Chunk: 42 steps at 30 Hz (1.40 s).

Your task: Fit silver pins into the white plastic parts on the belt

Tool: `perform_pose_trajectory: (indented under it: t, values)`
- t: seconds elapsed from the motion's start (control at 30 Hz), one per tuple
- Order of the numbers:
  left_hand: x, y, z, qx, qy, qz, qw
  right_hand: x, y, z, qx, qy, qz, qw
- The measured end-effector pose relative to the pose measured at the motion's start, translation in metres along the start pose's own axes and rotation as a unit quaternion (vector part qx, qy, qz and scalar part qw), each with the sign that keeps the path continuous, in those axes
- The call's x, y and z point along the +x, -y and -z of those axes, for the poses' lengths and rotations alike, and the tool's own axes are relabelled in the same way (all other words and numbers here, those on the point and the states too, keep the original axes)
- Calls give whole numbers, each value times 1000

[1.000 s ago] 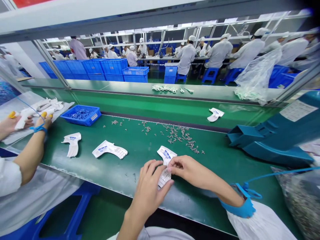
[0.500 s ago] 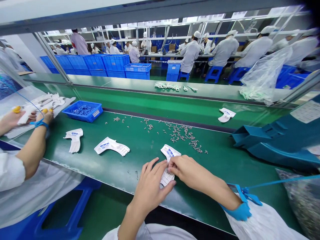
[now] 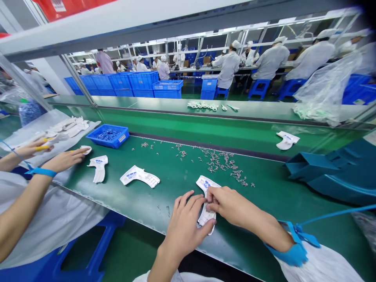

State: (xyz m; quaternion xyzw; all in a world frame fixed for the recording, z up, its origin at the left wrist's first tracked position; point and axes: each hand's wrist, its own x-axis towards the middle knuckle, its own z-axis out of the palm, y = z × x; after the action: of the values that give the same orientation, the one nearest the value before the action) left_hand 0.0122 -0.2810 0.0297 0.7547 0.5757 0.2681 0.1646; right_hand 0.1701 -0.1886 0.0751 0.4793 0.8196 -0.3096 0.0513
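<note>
Currently, the left hand (image 3: 185,224) and right hand (image 3: 232,205) have their fingers curled closely around a white moulded plastic part (image 3: 206,183), pinching it low over the green counter (image 3: 173,188) near its front edge, just below scattered small metal parts (image 3: 219,162)

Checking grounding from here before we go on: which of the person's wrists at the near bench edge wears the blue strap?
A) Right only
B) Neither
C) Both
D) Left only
A. The blue wrist strap sits at the wrist of the right hand, its cord running off to the right, while the wrist of the left hand shows none.
</note>
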Motion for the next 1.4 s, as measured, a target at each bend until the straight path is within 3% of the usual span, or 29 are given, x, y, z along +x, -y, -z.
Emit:
perform_pose_trajectory:
  t: [0.1,0.2,0.37,0.5,0.67,0.83,0.93,1.07,1.4]
  values:
    - [0,0,0,4,6,0,1000,-5,-5,2,38,-14,32,999]
    - [-2,3,-1,1,3,0,1000,-16,-26,11,66,-66,34,995]
    - [-4,6,-2,-17,-12,-6,1000,-35,-109,19,-67,-226,-106,966]
    - [-3,5,-1,-13,-9,-8,1000,-42,-154,9,-68,-223,-133,963]
    - [-3,6,-3,9,-23,-23,999,-41,-149,-1,-26,-218,-106,970]
    - [-2,6,-5,30,-24,-29,999,-43,-141,4,-30,-206,-121,971]
    - [-1,6,-5,36,-21,-32,999,-41,-145,6,-51,-225,-141,963]
    - [-1,5,-4,40,-21,-35,998,-29,-147,5,-61,-246,-118,960]
    - [-1,6,-4,41,-17,-36,998,-16,-132,12,-118,-283,-86,948]
